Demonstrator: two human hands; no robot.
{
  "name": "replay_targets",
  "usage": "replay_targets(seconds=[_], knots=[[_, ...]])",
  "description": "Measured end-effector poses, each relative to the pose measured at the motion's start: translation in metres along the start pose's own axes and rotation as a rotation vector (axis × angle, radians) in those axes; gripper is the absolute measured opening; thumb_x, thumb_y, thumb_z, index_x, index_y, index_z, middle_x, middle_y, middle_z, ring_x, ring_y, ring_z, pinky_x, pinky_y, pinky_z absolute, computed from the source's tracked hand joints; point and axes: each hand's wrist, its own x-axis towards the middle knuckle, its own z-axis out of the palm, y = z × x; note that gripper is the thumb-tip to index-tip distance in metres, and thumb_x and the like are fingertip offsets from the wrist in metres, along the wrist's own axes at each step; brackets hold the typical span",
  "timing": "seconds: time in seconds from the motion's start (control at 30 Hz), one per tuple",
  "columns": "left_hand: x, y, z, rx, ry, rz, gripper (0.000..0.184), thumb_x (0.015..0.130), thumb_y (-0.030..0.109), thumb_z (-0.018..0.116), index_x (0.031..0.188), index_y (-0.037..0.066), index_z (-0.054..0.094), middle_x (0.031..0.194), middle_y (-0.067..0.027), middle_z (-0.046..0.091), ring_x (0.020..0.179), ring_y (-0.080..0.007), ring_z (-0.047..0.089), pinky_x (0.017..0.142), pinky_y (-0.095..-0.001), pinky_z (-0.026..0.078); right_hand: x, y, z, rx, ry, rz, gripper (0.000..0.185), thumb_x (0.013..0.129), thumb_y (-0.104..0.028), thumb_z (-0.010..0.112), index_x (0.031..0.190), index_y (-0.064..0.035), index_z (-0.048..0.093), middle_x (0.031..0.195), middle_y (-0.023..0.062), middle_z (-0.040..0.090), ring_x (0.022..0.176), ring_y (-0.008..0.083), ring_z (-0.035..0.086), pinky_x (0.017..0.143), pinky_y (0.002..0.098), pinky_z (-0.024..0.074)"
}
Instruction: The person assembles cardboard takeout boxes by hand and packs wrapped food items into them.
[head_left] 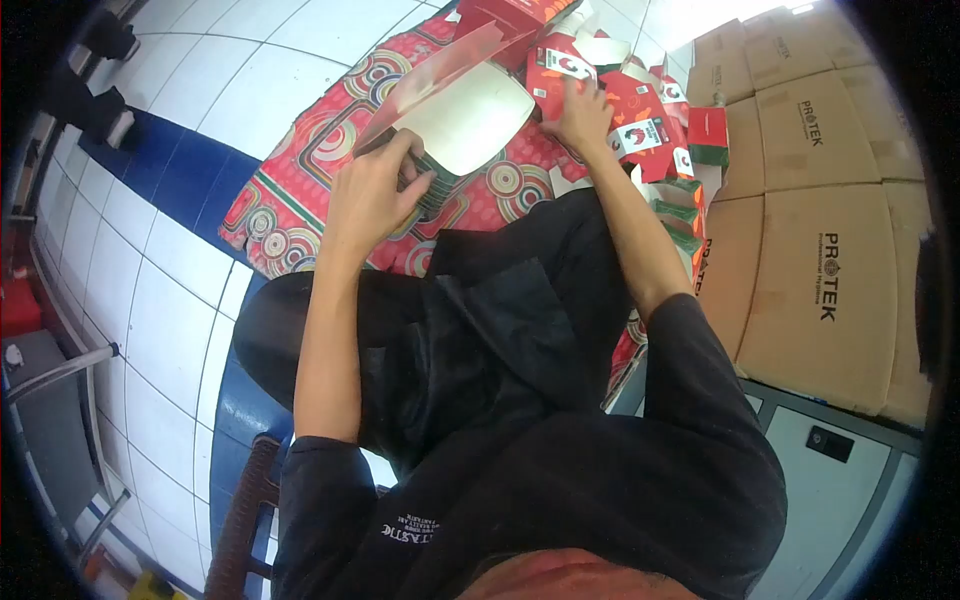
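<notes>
Biggest 1st: white floor tiles [160, 260], glossy, w/ a dark blue band, run left of the open box [478, 122]. Stacked brown cartons [825, 280], matte corrugated board w/ black print, stand to its right. Under it's the patterned cloth [300, 215], pinkish red w/ multicolour circles, a bit rumpled. Your dark clothing [480, 350], soft & creased, is on the near side of the box; the grey cabinet [810, 490], flat & hard, is further right & nearer you.

The printed box pile [650, 155], red/green thin card w/ white labels, sits just right of the open box. Edges & flaps stick out at odd angles; can't get an exact no.

Progress, approx: 1 box is opened out, w/ its rounded-corner, smooth pale inside facing up & its reddish flap [430, 88] raised on the left, catching light. It's not closed. The pile pieces look loose & unsorted, some w/ flaps out; can't tell how many are fully formed.

Your L hand [375, 190] is at the box's near left edge, fingers curled & thumb in, gripping its rim by the striped side. Your R hand [582, 118] is just right of the box, fingers spread wide over the pile; can't tell how firmly it touches.
</notes>
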Motion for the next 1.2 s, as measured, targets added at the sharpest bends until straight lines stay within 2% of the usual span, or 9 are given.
replay_targets(seconds=[0.1,0.2,0.37,0.43,0.63,0.7,0.93,1.13,1.2], knots=[[-0.002,0.0,-0.004,-0.001,-0.01,0.024,0.035,0.087,0.02,0.085,0.114,0.009,0.066,0.076,-0.0066,0.072,0.074,-0.0314,0.074,0.065,-0.0449,0.053,0.006,-0.003,0.016,-0.092,0.109,-0.052,0.073,0.082,-0.04,0.093,0.142,-0.0114,0.062,0.141,0.0192,0.065,0.13,0.0454,0.063,0.103,0.0587,0.0529],[-0.004,0.003,-0.008,-0.041,-0.014,0.005,0.035,0.088,0.024,0.085,0.113,0.009,0.066,0.07,-0.0056,0.07,0.068,-0.0311,0.072,0.062,-0.0436,0.051,0.02,0.011,0.02,0.167,0.138,0.211,0.024,0.103,-0.017,0.059,0.115,-0.0066,0.077,0.111,0.0177,0.078,0.109,0.0405,0.074,0.097,0.0525,0.0562],[0.0,0.009,-0.007,-0.122,-0.022,0.034,0.037,0.09,0.027,0.087,0.117,0.009,0.068,0.064,-0.0057,0.066,0.06,-0.0257,0.069,0.06,-0.0388,0.05,0.025,0.04,-0.056,0.167,0.636,-0.036,0.019,0.102,-0.01,0.06,0.112,0.0009,0.072,0.112,0.0212,0.075,0.104,0.0406,0.071,0.092,0.049,0.0548],[0.0,0.01,-0.007,-0.149,-0.013,0.074,0.039,0.09,0.028,0.087,0.119,0.009,0.069,0.061,-0.0058,0.064,0.057,-0.0222,0.068,0.059,-0.0358,0.05,0.02,0.051,-0.09,0.563,0.656,0.047,0.019,0.104,-0.011,0.064,0.114,0.003,0.071,0.112,0.0185,0.075,0.103,0.0321,0.072,0.091,0.0419,0.0549],[-0.002,0.029,-0.002,-0.437,0.088,0.134,0.078,0.079,0.036,0.097,0.142,0.008,0.062,0.105,-0.0109,0.078,0.08,-0.022,0.076,0.071,-0.0367,0.061,-0.011,0.057,-0.196,1.244,0.702,0.077,0.018,0.109,-0.01,0.06,0.121,0.0024,0.065,0.117,0.0132,0.071,0.109,0.0255,0.07,0.099,0.0419,0.0585],[-0.001,0.036,0.0,-0.631,0.12,0.21,0.12,0.068,0.04,0.104,0.165,0.009,0.04,0.151,-0.0176,0.062,0.117,-0.0298,0.075,0.094,-0.0408,0.064,-0.018,0.047,-0.212,1.432,0.727,0.068,0.016,0.109,-0.007,0.059,0.12,0.0015,0.064,0.116,0.014,0.071,0.108,0.0247,0.07,0.097,0.042,0.0588],[-0.008,0.05,0.005,-0.51,0.185,0.302,0.148,0.058,0.042,0.109,0.173,0.012,0.021,0.18,-0.0267,0.017,0.169,-0.0427,0.017,0.129,-0.0534,0.036,-0.041,-0.009,-0.213,1.785,0.202,-0.131,0.015,0.105,-0.012,0.053,0.113,-0.0027,0.062,0.116,0.0096,0.065,0.108,0.0223,0.061,0.099,0.0426,0.0516],[-0.006,0.047,0.006,-0.724,0.25,0.432,0.122,0.058,0.04,0.108,0.156,0.014,0.039,0.177,-0.0234,0.027,0.16,-0.0425,0.038,0.115,-0.0494,0.05,-0.046,-0.002,-0.208,1.962,0.113,-0.032,0.014,0.105,-0.02,0.051,0.104,-0.0083,0.058,0.113,0.0058,0.06,0.101,0.0201,0.055,0.093,0.0393,0.0468],[-0.012,0.049,0.01,-0.716,0.206,0.421,0.119,0.058,0.037,0.108,0.153,0.014,0.04,0.174,-0.021,0.033,0.153,-0.041,0.047,0.109,-0.048,0.053,-0.046,0.005,-0.209,1.942,-0.08,-0.297,0.011,0.106,-0.017,0.055,0.107,-0.0077,0.06,0.115,0.006,0.06,0.106,0.0204,0.057,0.097,0.0404,0.0486]])
